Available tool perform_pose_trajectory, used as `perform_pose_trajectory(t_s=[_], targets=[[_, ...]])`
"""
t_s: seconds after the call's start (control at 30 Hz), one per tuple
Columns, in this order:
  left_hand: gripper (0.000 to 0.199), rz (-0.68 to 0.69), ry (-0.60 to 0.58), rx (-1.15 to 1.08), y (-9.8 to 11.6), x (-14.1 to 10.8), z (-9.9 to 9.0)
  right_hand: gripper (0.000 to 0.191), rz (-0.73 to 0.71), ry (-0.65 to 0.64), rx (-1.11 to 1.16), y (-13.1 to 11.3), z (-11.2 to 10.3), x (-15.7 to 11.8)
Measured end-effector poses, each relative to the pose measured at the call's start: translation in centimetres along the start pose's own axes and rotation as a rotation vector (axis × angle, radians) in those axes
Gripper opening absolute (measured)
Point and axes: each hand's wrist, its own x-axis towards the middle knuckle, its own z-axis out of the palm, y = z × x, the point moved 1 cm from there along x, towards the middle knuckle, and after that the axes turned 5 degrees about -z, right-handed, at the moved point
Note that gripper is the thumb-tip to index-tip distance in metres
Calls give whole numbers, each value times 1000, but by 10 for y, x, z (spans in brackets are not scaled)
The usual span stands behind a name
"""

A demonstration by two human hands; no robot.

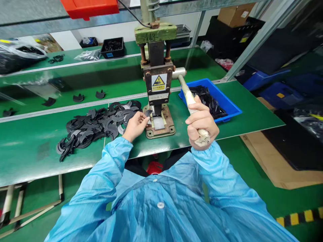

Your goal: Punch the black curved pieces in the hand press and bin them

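Observation:
An arbor press (158, 75) with a yellow warning label stands on the green bench in front of me. My right hand (203, 122) is wrapped round its tape-covered lever (188, 95), to the right of the ram. At the left of the press base (168, 126), my left hand (137, 125) pinches a small dark curved plastic piece (148, 113). That piece is beside the ram's lower end, partly covered by my fingers. A pale block (158, 123) lies on the base under the ram. Left of my left hand spreads a heap of black curved plastic pieces (101, 122).
A blue bin (230, 109) of black parts sits right of the press. Several single curved pieces (78, 97) lie along the bench's back strip. Farther back are a black tray (113, 47) and a plastic bag (20, 55). Overhead hangs a red bin (89, 7).

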Motion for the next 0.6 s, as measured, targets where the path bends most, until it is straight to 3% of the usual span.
perform_pose_trajectory(t_s=[0.13, 0.3, 0.47, 0.6], targets=[[57, -204, -54, -234, 1, 19, 19, 17, -7, -9, 10, 1, -2, -1], [43, -357, -137, -155, 8, 34, 24, 16, -10, -33, 8, 2, -3, -1], [40, -349, -162, 22, 11, 39, 19, 20, -63, -31, -5, 4, -3, 0], [47, -375, -158, -95, 12, 36, 16, 20, -45, -46, 5, 3, -3, 2]])
